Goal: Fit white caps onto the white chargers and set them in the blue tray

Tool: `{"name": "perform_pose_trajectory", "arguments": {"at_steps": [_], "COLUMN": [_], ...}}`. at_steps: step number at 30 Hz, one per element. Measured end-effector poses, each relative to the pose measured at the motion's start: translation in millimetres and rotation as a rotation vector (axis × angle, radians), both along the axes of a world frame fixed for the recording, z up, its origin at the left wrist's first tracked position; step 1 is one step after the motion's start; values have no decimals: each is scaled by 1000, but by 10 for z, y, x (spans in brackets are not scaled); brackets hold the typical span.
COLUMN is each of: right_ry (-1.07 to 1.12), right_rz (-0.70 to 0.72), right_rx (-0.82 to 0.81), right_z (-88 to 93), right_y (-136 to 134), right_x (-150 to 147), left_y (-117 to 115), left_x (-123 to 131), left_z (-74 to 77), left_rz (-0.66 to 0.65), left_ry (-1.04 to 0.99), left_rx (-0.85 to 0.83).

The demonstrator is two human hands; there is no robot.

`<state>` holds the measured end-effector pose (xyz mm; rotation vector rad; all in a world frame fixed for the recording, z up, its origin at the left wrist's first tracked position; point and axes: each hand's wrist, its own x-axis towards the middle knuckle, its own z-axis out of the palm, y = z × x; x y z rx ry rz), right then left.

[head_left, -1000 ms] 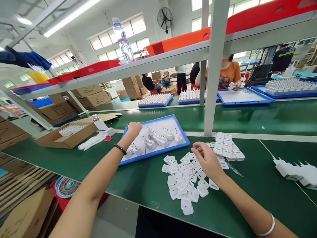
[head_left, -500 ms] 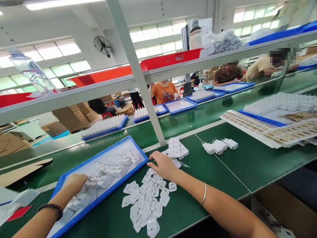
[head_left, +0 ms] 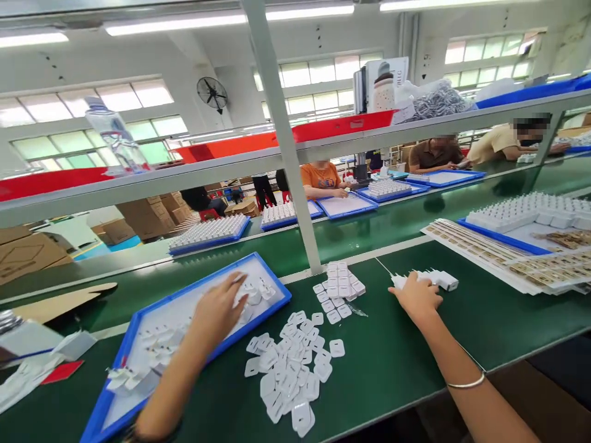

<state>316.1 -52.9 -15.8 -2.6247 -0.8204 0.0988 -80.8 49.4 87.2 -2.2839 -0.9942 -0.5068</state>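
My left hand [head_left: 219, 311] is over the blue-rimmed tray [head_left: 173, 290], its fingers spread and stretched toward a few white plug chargers [head_left: 253, 294] at the tray's far end. More chargers [head_left: 133, 376] stand in the near part, some behind my forearm. On the green bench to the right, my right hand [head_left: 419, 298] reaches over a short row of white plug chargers [head_left: 447, 280]. Its fingers are apart around part of the row and cover some of them; firm contact is hard to make out. Between my hands lies a loose heap of flat white covers [head_left: 290, 363].
Stacked white covers [head_left: 339, 280] lie near the shelf post [head_left: 300, 184]. Card sheets and a charger-filled tray [head_left: 526, 246] stand at right. Cardboard [head_left: 69, 303] and a red piece [head_left: 62, 372] lie left. Co-workers sit across the line beyond more trays.
My right hand has moved right, from beside the tray to the charger row. My left hand has slid toward the tray's far end, leaving the nearer chargers. The view has shifted slightly.
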Motion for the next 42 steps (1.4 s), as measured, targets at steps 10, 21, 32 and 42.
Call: {"name": "perform_pose_trajectory", "arguments": {"at_steps": [10, 21, 32, 42], "right_ry": [26, 329, 815, 957], "right_rz": [373, 1098, 1239, 1276], "right_rx": [54, 324, 556, 590], "right_z": [315, 515, 219, 200], "right_y": [-26, 337, 454, 588], "right_x": [-401, -1697, -1474, -1419], "left_y": [-416, -289, -238, -544], "left_x": [1004, 867, 706, 757], "left_z": [-754, -1000, -945, -585], "left_rz": [-368, -411, -523, -538], "left_ry": [-162, -250, -302, -521], "left_rx": [-229, -83, -252, -1058]}}
